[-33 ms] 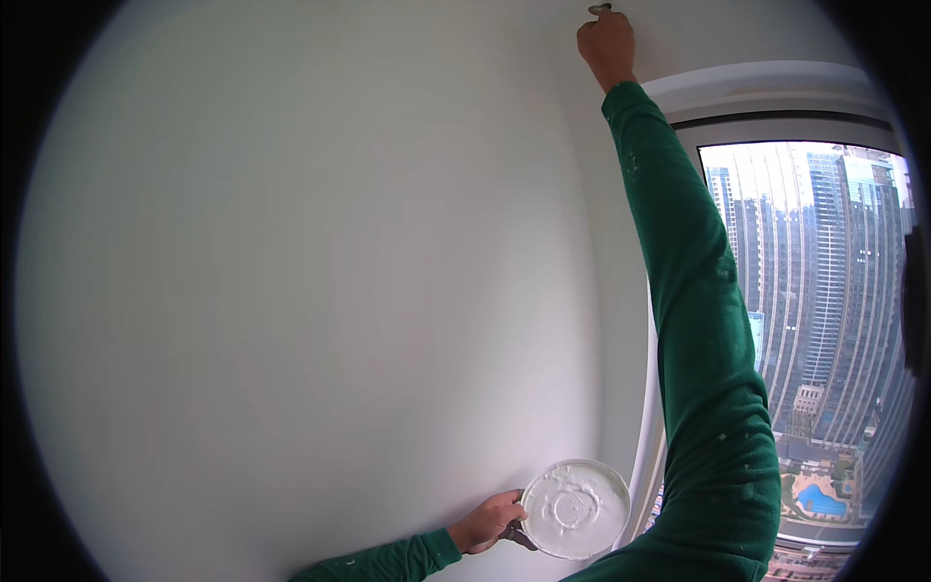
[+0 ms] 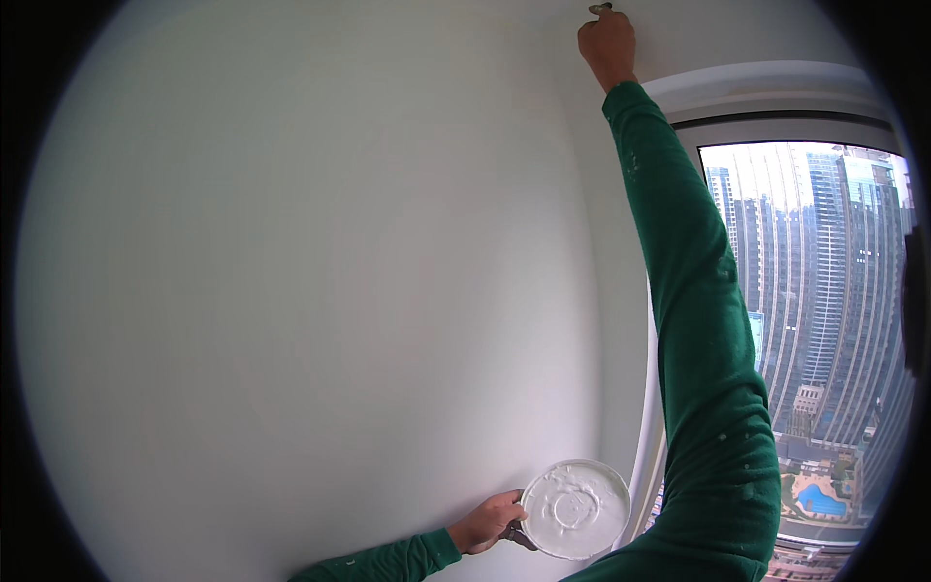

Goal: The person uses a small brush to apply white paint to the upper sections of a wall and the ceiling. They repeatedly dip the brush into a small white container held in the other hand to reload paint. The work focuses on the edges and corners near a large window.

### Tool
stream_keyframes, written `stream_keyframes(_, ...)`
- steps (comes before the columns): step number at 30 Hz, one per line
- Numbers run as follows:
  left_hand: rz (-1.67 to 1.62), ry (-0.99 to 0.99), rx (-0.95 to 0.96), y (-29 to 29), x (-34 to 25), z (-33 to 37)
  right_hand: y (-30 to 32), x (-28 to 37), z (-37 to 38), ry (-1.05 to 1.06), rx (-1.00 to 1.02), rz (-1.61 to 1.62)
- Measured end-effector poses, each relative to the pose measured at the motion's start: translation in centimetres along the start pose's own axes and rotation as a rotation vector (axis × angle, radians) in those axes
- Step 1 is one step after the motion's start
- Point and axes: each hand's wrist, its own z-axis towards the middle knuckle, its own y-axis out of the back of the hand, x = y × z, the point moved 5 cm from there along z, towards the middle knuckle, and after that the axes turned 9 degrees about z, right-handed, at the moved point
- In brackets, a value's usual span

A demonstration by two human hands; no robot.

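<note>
My left hand (image 2: 487, 524) grips the near-left rim of a round white bucket lid (image 2: 593, 529), its thumb on top. White paste is smeared over the lid's face, thickest toward its upper part. Something dark sticks out below the fingers; its kind cannot be made out. High up, my right hand (image 2: 608, 47) is closed around a small scraper-like tool (image 2: 600, 8), held against the wall near the ceiling corner above the window. Only a bit of that tool shows past the fist. Both green sleeves carry white specks.
A broad pale wall (image 2: 320, 291) fills the left and middle, meeting another wall at a corner. On the right, a window (image 2: 805, 291) with a white frame (image 2: 684, 145) looks out on tall buildings and a pool far below. My right arm crosses in front of it.
</note>
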Motion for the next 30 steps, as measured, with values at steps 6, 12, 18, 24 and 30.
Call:
stream_keyframes(6, 0.001, 0.021, -0.019, 0.2, 0.1, 0.1, -0.7, 0.1, -0.1, -0.028, 0.097, -0.089)
stream_keyframes(12, 0.011, 0.008, -0.019, 0.2, 0.2, 0.2, -1.3, 0.2, -0.3, -0.010, 0.217, -0.071)
stream_keyframes(18, 0.027, 0.025, -0.035, 0.1, 0.0, -0.1, -0.5, -0.4, 0.6, 0.022, 0.180, -0.057)
stream_keyframes(24, 0.038, 0.020, -0.036, -0.1, -0.3, -0.1, 0.0, -1.6, 0.8, -0.003, 0.123, -0.023)
stream_keyframes(30, 0.028, 0.009, -0.025, -0.1, -0.3, -0.1, 1.5, -1.7, 2.1, -0.008, 0.038, -0.032)
